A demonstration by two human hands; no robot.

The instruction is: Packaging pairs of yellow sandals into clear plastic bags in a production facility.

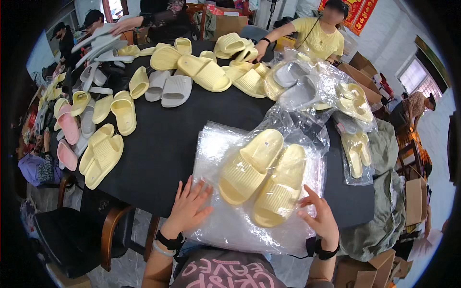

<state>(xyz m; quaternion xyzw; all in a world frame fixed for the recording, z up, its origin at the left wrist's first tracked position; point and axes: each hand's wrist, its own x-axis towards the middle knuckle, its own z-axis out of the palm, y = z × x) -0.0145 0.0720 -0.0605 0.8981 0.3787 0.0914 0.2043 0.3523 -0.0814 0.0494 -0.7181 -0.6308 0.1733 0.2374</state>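
Btwn L hand (191, 207) & R hand (319, 215) lies yellow slipper pr (279, 188).

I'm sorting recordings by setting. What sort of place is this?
Probably a small packing workshop: many slippers, mostly yellow, are spread over a black table, a stack of clear bags lies at its near edge, and cardboard cartons stand around the room.

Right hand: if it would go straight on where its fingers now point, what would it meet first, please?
The right hand would most likely meet the nearer yellow slipper of the pair lying over the clear plastic bags; depth is unclear, so it might pass slightly above.
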